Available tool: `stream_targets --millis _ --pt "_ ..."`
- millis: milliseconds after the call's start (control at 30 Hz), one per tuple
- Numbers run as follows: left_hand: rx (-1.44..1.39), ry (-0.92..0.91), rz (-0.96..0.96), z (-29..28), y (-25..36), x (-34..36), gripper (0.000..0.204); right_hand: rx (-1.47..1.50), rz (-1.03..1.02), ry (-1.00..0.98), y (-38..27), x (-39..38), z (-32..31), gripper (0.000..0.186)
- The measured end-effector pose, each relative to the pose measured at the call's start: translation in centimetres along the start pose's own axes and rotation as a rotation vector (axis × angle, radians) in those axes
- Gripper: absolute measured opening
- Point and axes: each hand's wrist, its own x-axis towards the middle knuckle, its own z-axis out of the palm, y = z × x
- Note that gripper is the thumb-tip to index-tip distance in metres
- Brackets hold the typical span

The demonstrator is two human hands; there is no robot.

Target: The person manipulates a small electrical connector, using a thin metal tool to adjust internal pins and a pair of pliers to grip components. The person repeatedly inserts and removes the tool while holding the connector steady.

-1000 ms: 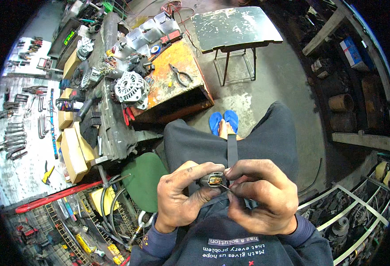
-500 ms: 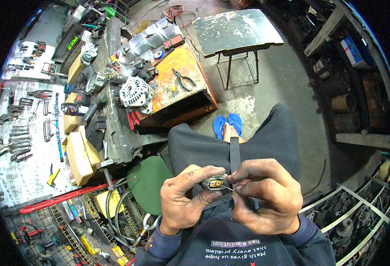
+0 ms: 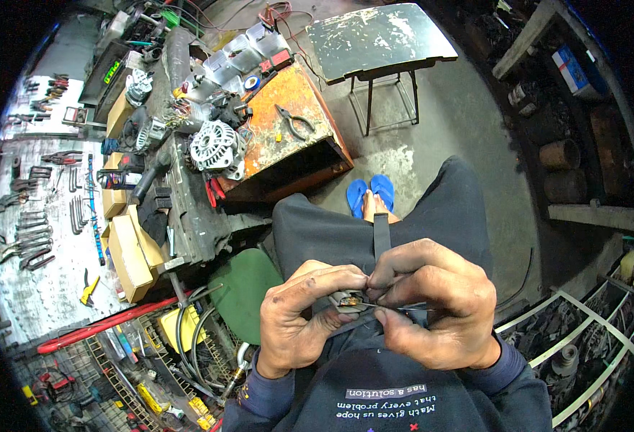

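Over my lap, my left hand (image 3: 299, 317) is closed on a small grey electrical connector (image 3: 347, 298), pinched between thumb and fingers. Its open end faces up and shows brass-coloured contacts inside. My right hand (image 3: 438, 306) is closed on a thin metal pick (image 3: 369, 305), its shaft running between thumb and fingers. The tip of the pick is at the mouth of the connector; how far in it reaches I cannot tell. The right fingertips also touch or nearly touch the connector's edge.
An orange, paint-worn cabinet (image 3: 281, 108) ahead bears pliers (image 3: 295, 122), with an alternator (image 3: 217, 147) beside it. Hand tools line a white board (image 3: 32, 194) at left. A green stool seat (image 3: 245, 295) stands by my left hand. A metal-topped table (image 3: 381, 43) stands farther off.
The connector has tilted, so less of its contacts shows. My right hand has shifted slightly up and the pick lies flatter, with more of its shaft visible.
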Motion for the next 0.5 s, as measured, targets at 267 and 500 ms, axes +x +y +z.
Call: stream_targets --millis 267,500 --pt "0.229 -0.111 0.148 -0.5 1.2 1.1 0.036 0.064 0.060 -0.133 0.1 0.6 -1.3 0.013" --pt "0.298 -0.196 0.162 -1.0 1.5 1.0 0.038 0.184 0.147 -0.270 0.7 1.4 -2.2 0.012"
